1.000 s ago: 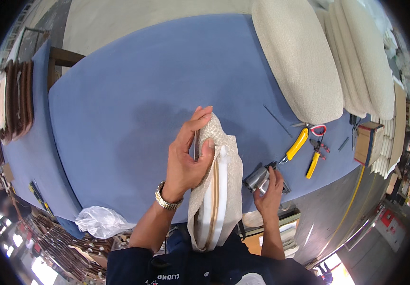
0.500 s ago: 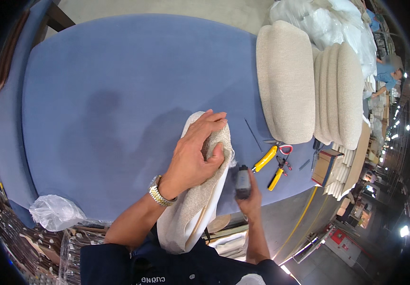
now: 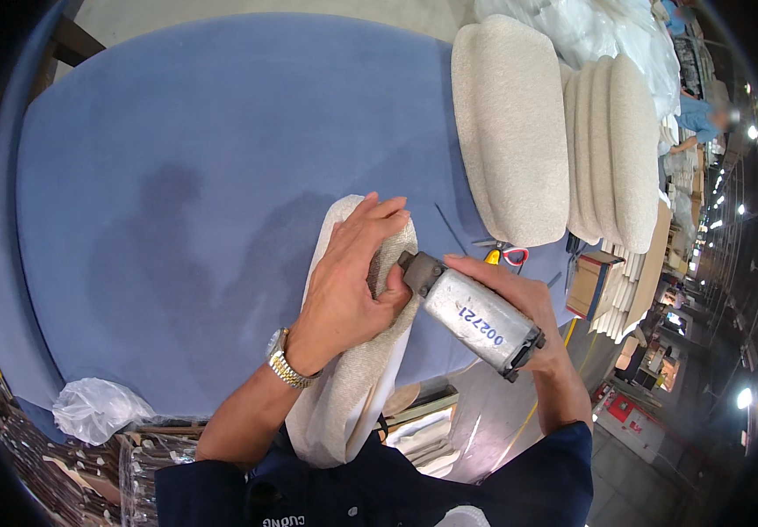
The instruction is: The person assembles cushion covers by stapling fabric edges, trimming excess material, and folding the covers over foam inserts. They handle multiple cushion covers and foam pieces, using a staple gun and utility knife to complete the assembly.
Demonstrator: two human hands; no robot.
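My left hand [image 3: 352, 281] presses down on a cream upholstered cushion panel [image 3: 348, 386] that stands on edge against the blue table [image 3: 177, 176] and runs down toward my body. My right hand [image 3: 519, 303] grips a grey metal pneumatic stapler [image 3: 471, 312]. Its dark nose touches the cushion's edge right beside my left thumb. A metal watch sits on my left wrist.
A stack of cream upholstered cushions [image 3: 563, 140] lies at the table's right end. Red and yellow tool handles [image 3: 506, 256] show beside my right hand, and a cardboard box [image 3: 589, 281] is beyond them. A clear plastic bag [image 3: 98, 408] lies lower left.
My right hand has raised the stapler from below the table edge up to the cushion's edge. The left hand has stayed on the cushion, which is turned more upright.
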